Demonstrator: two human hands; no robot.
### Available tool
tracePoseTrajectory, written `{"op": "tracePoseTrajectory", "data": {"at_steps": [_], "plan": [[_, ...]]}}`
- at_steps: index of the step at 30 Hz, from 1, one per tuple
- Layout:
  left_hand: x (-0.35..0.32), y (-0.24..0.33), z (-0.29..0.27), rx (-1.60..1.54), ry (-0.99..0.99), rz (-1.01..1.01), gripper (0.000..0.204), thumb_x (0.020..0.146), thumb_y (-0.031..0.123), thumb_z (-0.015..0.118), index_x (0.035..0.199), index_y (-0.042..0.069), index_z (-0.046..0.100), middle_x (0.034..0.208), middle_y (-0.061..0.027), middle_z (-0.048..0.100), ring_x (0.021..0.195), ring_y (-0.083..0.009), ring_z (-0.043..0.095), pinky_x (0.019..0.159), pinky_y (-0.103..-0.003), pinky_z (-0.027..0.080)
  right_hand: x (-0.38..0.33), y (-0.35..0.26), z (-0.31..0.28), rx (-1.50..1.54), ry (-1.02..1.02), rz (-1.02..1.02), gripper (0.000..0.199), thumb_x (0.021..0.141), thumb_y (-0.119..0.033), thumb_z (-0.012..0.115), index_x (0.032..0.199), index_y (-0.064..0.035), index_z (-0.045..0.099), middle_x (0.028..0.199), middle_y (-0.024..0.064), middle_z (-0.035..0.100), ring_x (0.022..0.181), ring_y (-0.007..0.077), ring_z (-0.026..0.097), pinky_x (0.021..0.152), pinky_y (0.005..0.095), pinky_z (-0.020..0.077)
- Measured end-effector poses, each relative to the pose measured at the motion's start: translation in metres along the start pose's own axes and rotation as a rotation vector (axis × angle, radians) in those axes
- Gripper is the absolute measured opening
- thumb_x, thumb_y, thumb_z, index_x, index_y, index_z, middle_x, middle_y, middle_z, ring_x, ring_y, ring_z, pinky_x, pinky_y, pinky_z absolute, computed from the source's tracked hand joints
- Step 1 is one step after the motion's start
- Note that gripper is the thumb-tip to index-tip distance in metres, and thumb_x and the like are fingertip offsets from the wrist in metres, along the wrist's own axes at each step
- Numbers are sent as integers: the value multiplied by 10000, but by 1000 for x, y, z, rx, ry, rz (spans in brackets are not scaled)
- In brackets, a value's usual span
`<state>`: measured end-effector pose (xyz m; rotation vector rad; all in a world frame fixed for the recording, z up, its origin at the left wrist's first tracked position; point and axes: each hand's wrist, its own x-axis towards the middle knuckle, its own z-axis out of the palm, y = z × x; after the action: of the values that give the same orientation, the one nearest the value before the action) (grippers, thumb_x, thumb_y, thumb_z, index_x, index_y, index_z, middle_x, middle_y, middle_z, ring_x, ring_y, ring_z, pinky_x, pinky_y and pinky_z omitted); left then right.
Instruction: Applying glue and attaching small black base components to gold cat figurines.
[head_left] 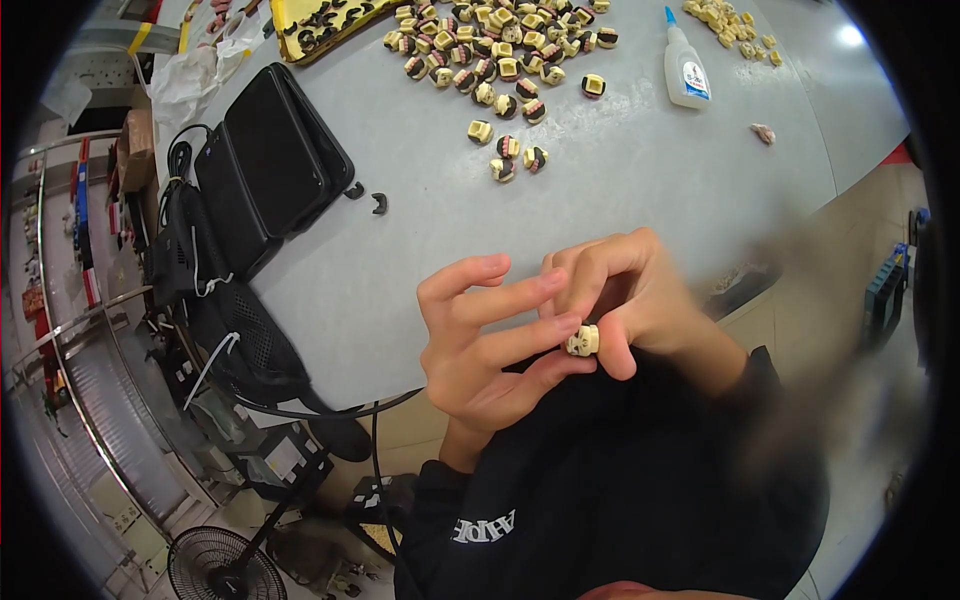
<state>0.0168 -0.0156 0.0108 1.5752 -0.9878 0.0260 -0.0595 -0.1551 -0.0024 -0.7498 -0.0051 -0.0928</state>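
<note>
Looking down, I see the grey tabletop (620,190), black cases (270,165) at its left, a heap of small cream-and-dark pieces (490,60) and a glue bottle (686,70) far off. Near its front edge, my left hand (480,340) and right hand (625,290) pinch one cream piece (583,341) between fingertips.

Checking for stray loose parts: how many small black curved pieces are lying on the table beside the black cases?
2: one black curved piece touches the corner of the black cases; the other lies just right of it. More may be hidden.
</note>
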Motion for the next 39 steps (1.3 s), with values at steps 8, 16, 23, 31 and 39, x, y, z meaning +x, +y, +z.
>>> {"op": "tracePoseTrajectory", "data": {"at_steps": [8, 16, 23, 31, 39], "plan": [[3, 0, 1, -80, -15, -53, 390, 554, 253, 813, 909, 149, 688, 1017, -27, 641, 1012, -269, 493, 799, -353, 439, 2, -3, -1, -158, -52, -50, 228, 665, 65, 720, 882, 56, 650, 811, 101, 601, 779, 158, 574, 675, 255, 456], [3, -3, 0, 86, 13, 112, 360, 577, 304, 803, 896, 182, 689, 1022, -35, 640, 996, -262, 489, 799, -335, 436, -1, -12, 3, -433, -51, -143, 222, 688, 24, 712, 905, 36, 663, 811, 97, 598, 745, 150, 565, 623, 248, 453], [2, -1, 4, 43, 131, 32, 293, 592, 308, 793, 856, 223, 697, 1004, -17, 643, 994, -254, 476, 794, -323, 429, -9, -21, 14, -686, -15, -213, 308, 766, -214, 674, 994, -7, 658, 818, 62, 557, 740, 195, 529, 642, 273, 425], [-3, -5, 0, 101, 130, 150, 253, 612, 340, 781, 821, 226, 696, 997, 4, 642, 1007, -245, 460, 804, -315, 411, -14, -29, 22, -841, -66, -213, 319, 851, -127, 582, 1149, -15, 591, 846, 66, 516, 746, 173, 502, 667, 251, 417], [-5, 3, 5, 113, 179, 65, 260, 681, 399, 734, 817, 184, 679, 998, 6, 623, 1022, -245, 452, 798, -331, 403, -16, -33, 26, -836, 7, -219, 340, 801, 66, 562, 1139, 26, 576, 850, 112, 555, 742, 175, 549, 617, 248, 444]]}}
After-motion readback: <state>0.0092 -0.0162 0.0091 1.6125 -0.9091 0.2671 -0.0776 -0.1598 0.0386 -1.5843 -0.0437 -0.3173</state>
